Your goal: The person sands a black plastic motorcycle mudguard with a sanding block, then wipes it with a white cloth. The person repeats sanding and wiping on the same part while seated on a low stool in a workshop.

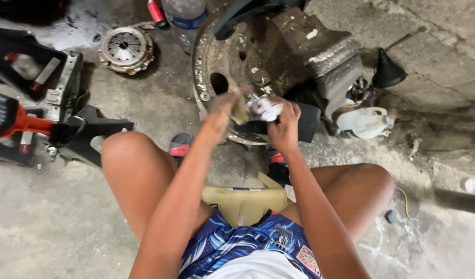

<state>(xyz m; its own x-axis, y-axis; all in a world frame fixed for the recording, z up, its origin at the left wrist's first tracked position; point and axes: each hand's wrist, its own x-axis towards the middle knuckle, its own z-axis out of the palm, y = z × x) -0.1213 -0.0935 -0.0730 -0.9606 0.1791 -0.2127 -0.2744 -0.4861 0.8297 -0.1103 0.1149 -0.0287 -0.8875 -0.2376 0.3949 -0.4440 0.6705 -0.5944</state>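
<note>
We hold a small tan piece (241, 110) pinched in our left hand (223, 109), and our right hand (283, 126) is closed around a white rag (264, 107), both just above the rusty wheel rim (206, 62). We think greasy fingers could let the piece slip and fall into the rim.

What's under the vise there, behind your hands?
The vise sits on a rusty wheel rim lying on the floor. The rim's face and holes show; its near edge is covered by the left hand, the right hand and a white rag.
</note>
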